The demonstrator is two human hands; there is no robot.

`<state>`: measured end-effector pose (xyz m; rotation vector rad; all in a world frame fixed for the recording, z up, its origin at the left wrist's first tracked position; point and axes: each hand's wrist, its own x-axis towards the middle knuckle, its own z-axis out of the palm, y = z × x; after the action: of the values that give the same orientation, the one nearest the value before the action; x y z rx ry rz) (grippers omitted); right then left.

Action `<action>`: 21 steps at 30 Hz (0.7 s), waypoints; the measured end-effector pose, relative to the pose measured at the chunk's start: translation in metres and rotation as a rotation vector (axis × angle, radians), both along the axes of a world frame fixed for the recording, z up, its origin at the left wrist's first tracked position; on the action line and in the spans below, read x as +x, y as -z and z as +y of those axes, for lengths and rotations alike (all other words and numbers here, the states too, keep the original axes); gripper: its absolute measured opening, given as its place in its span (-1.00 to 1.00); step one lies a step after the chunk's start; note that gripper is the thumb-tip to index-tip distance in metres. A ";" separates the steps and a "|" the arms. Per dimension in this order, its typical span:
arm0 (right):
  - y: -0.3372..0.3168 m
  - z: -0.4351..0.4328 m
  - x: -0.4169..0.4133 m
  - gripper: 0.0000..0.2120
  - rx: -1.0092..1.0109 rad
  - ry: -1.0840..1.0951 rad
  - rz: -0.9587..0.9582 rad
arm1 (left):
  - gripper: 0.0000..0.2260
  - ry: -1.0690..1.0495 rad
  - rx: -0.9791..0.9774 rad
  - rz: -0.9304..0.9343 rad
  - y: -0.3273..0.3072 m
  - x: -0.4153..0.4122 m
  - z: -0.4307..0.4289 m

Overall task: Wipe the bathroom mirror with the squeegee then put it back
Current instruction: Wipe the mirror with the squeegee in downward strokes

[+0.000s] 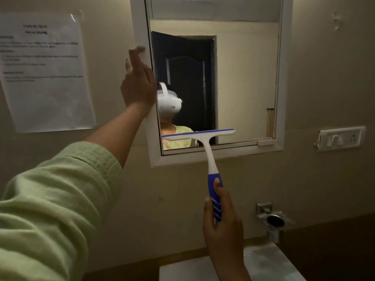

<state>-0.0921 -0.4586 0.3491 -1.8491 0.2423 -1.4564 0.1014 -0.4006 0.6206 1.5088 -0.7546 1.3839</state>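
Her right hand (223,222) has a closed grip on the blue-handled white plastic squeegee (205,151), blade against the lower glass of the white-framed wall mirror (243,78) (near its bottom edge). Her left hand (138,82) rests open-fingered on the frame's left side.

The beige wall (182,199) carries everything here. A white-framed mirror (243,78) hangs on it. Left of the mirror a printed sheet of paper (44,74) is stuck flat to the wall. Right of the mirror, level with its lower edge, sits a white switch plate (341,138). Below the mirror and to its right a metal holder (273,219) is fixed to the wall.
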 end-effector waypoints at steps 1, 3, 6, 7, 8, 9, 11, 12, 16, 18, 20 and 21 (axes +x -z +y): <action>-0.001 0.000 -0.001 -0.51 -0.008 0.002 0.001 | -0.70 -0.003 -0.003 -0.002 0.000 0.001 0.000; 0.000 0.001 -0.002 -0.54 -0.031 0.022 0.012 | -0.70 -0.008 -0.003 -0.002 0.000 0.003 -0.001; 0.010 0.002 -0.002 -0.54 -0.052 0.050 0.031 | -0.70 -0.007 0.002 0.005 -0.001 0.003 -0.001; 0.012 0.002 -0.003 -0.49 -0.059 0.060 0.032 | -0.70 -0.007 0.002 0.006 -0.001 0.004 -0.001; 0.014 0.002 -0.004 -0.45 -0.066 0.066 0.036 | -0.70 -0.008 0.003 0.006 -0.001 0.003 -0.001; 0.015 0.003 -0.005 -0.44 -0.068 0.067 0.041 | -0.70 -0.008 0.005 0.007 -0.001 0.003 -0.001; 0.011 0.003 -0.006 -0.46 -0.063 0.067 0.029 | -0.70 -0.005 0.011 0.004 0.000 0.002 -0.001; 0.009 0.002 -0.006 -0.49 -0.067 0.072 0.023 | -0.70 -0.005 0.013 0.005 0.000 0.002 -0.001; 0.005 0.001 -0.005 -0.56 -0.066 0.083 0.025 | -0.70 -0.004 0.014 0.013 0.000 0.002 -0.001; 0.009 0.003 -0.003 -0.55 -0.066 0.084 0.031 | -0.70 -0.006 0.015 0.004 0.000 0.002 -0.001; 0.015 0.004 -0.003 -0.54 -0.066 0.083 0.044 | -0.69 -0.012 0.015 -0.004 0.001 0.001 -0.001; 0.017 0.003 -0.004 -0.54 -0.070 0.085 0.046 | -0.69 -0.019 0.014 -0.006 0.000 0.001 -0.001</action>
<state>-0.0963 -0.4555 0.3317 -1.9517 0.2990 -1.4978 0.1020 -0.4014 0.6205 1.5265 -0.7571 1.4006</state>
